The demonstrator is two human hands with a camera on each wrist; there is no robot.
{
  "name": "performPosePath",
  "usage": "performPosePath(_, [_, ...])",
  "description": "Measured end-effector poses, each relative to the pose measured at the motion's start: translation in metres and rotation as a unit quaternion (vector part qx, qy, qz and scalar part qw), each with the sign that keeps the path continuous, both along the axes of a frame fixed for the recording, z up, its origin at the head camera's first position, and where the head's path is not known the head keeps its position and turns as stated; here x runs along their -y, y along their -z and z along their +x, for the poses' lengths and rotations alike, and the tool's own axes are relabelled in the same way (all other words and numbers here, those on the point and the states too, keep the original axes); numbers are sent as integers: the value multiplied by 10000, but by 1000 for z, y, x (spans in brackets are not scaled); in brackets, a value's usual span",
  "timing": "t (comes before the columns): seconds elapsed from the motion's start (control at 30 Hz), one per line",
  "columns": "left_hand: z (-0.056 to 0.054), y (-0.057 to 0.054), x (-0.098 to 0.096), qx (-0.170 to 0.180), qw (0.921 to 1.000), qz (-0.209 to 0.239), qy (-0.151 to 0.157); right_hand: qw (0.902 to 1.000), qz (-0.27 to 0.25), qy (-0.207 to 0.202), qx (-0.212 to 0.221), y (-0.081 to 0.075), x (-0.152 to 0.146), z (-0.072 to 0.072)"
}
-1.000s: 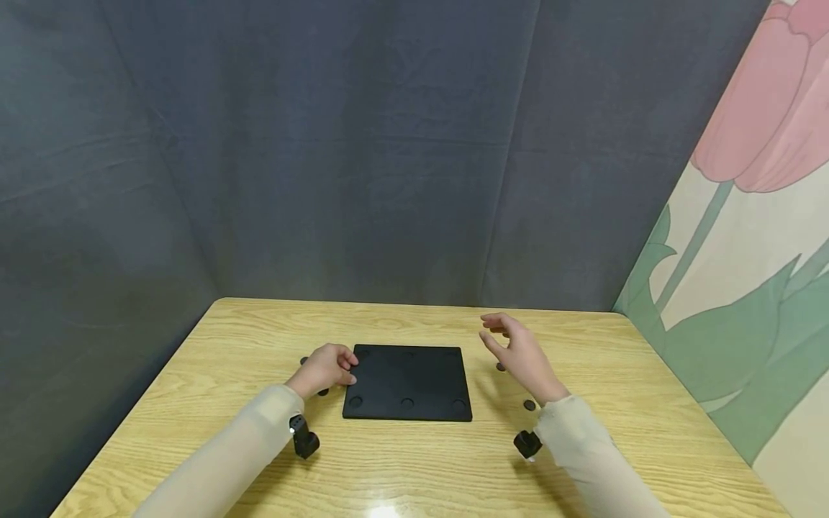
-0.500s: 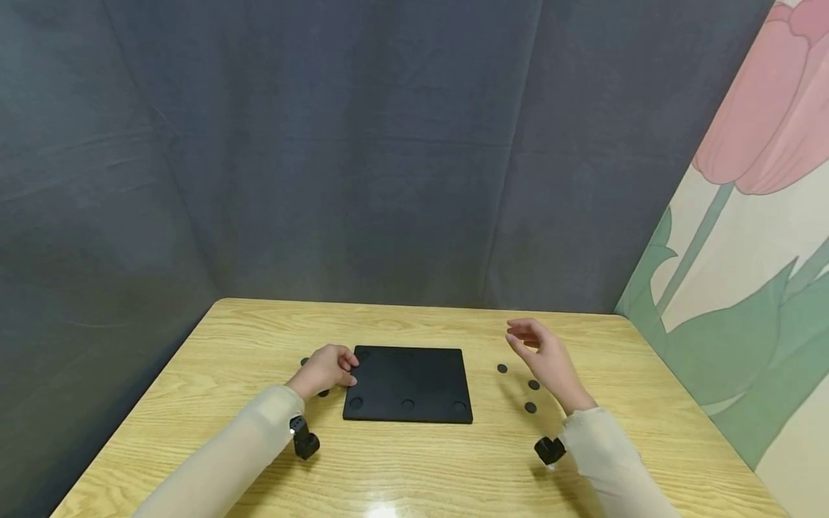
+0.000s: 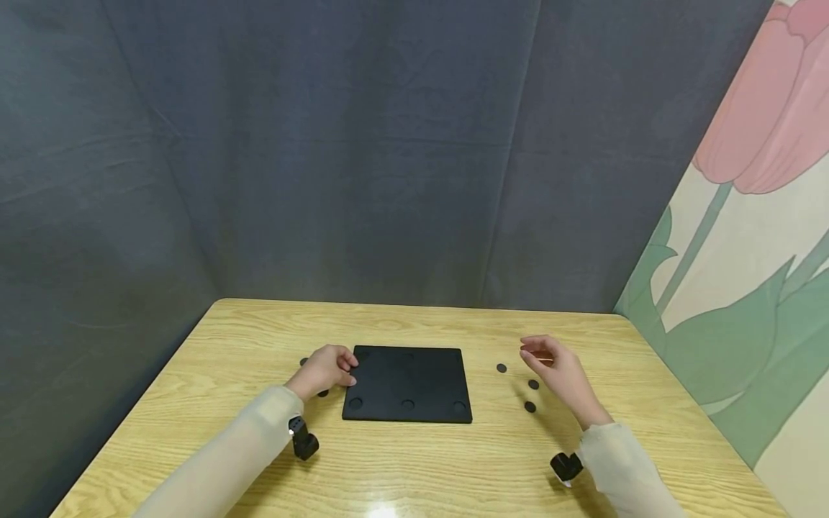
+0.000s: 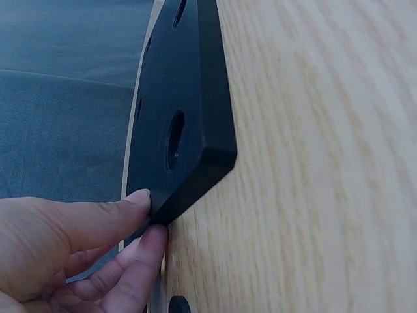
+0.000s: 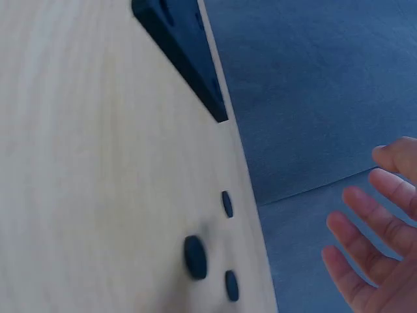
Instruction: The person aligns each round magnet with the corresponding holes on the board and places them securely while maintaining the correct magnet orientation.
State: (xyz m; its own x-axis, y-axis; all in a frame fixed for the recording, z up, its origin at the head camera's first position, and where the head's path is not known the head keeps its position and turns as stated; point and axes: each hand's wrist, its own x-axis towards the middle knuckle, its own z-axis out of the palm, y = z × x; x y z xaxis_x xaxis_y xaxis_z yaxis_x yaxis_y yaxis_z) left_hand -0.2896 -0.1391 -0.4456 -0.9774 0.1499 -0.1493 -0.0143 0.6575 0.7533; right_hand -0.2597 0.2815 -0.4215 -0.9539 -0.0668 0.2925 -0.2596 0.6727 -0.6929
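A flat black rectangular board (image 3: 408,378) with several round recesses lies on the wooden table. My left hand (image 3: 324,370) pinches its left edge; in the left wrist view the thumb (image 4: 133,205) presses on top while the fingertips touch the side. Right of the board, my right hand (image 3: 560,370) hovers over the table with loosely bent fingers and holds nothing. Three small black discs lie near it: a far one (image 3: 501,367), a middle one (image 3: 533,384) and a close one (image 3: 529,406). Left of the board, two more discs (image 3: 323,393) are partly hidden by my left hand.
The light wooden table (image 3: 408,467) ends at a dark blue-grey curtain (image 3: 363,158) behind and on the left. A wall with painted tulips (image 3: 758,288) borders the right side. A small black camera (image 3: 304,440) sits on each wrist.
My right hand has moved right and slightly toward me, away from the board, uncovering the middle disc on the right. My left hand and the board have stayed in place.
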Motion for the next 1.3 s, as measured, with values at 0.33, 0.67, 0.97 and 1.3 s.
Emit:
performPosePath(0.33, [2, -3, 1, -12, 10000, 8, 39, 9990, 69, -66, 433, 11, -10, 13])
performPosePath(0.67, [3, -6, 1, -32, 9999, 68, 80, 9963, 273, -143, 803, 20, -19, 24])
performPosePath(0.97, [6, -9, 3, -65, 9998, -4, 210, 9923, 303, -215, 1185, 25, -20, 30])
performPosePath(1.3, [4, -5, -1, 26, 10000, -44, 4, 9896, 274, -180, 1401, 30, -20, 34])
